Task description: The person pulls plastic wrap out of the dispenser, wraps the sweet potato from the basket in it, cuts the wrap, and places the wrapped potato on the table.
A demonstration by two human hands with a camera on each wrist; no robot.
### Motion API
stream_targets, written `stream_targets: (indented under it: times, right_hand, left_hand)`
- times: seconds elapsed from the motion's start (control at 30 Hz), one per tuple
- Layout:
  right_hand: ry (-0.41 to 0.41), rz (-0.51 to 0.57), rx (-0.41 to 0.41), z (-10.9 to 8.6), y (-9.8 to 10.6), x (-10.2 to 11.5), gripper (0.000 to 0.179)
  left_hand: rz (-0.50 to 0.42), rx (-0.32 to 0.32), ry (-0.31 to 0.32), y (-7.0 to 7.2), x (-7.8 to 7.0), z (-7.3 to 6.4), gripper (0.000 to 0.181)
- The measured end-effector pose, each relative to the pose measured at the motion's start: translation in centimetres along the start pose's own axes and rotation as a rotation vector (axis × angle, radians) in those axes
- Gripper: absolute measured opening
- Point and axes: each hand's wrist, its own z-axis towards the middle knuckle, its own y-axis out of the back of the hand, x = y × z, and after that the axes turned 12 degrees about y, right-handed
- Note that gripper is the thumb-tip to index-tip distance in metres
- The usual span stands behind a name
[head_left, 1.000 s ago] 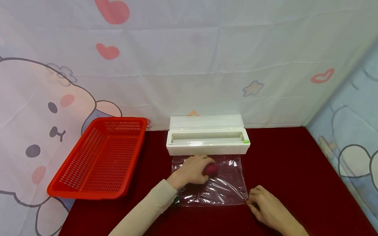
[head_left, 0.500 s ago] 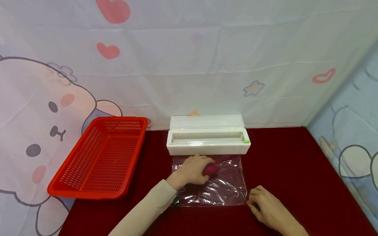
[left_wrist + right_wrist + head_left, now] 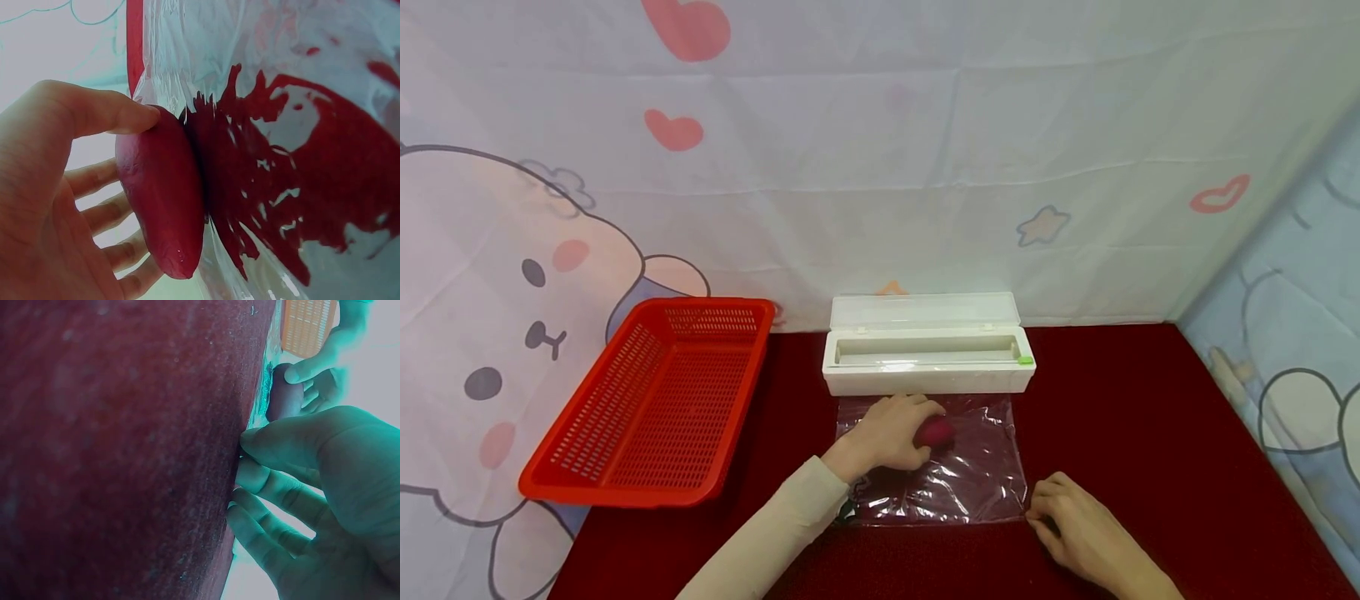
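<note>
in the head view, the left hand (image 3: 883, 435) grips a dark red tuber (image 3: 936, 432), which appears to rest near the middle of the clear film (image 3: 970, 483); perhaps it is put there so that film remains on all sides. the film lies on the red cloth (image 3: 1157, 425), in front of the white dispenser (image 3: 928, 382). the dispenser has its lid (image 3: 925, 311) raised, probably to let the film come out. a red basket (image 3: 625, 493) stands at the left, apart from the work. the right hand (image 3: 1067, 523) is at the near right corner of the film, maybe for keeping it flat.

the left wrist view gives what the head view hides: the tuber is long and narrows to one end. the thumb (image 3: 128, 114) presses on its upper part, and the other fingers curl behind it, so the grasp is sure.

the right wrist view shows the right thumb (image 3: 275, 440) and forefinger close together, down at the cloth, with the other fingers nearly straight. the corner itself is covered, so i cannot tell if they pinch the film or only touch it.
</note>
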Motion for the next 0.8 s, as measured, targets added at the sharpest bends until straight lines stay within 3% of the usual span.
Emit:
stream_targets:
  times: [0.5, 0.8]
  right_hand:
    - [0.023, -0.029, -0.055, 0.0, -0.2, 0.2, 0.028]
    - [-0.024, 0.011, 0.011, 0.2, 0.1, 0.2, 0.024]
  left_hand:
    - [-0.001, -0.02, -0.017, 0.4, 0.0, -0.2, 0.067]
    - [-0.049, -0.034, -0.024, 1.4, 0.4, -0.7, 0.067]
